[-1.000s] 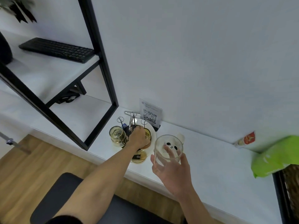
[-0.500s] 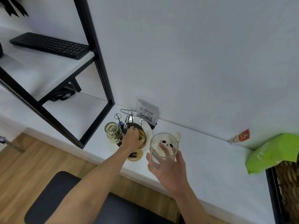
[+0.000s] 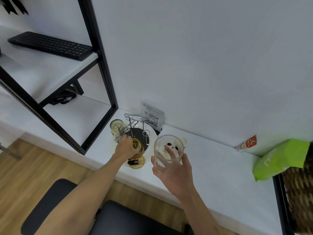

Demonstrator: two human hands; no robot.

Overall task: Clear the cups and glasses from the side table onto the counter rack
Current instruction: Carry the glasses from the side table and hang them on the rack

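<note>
Clear glass (image 3: pixel 166 150) — right fingers (image 3: pixel 169 152) curled round

three amber glasses (image 3: pixel 138 146), one clear glass (image 3: pixel 167 150), one rack (image 3: pixel 133 126)

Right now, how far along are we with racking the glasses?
Done: one amber glass hangs on the rack; another sits at its front edge. In hand: left hand is setting an amber glass on; right hand holds the clear glass. The clear glass is left.
</note>
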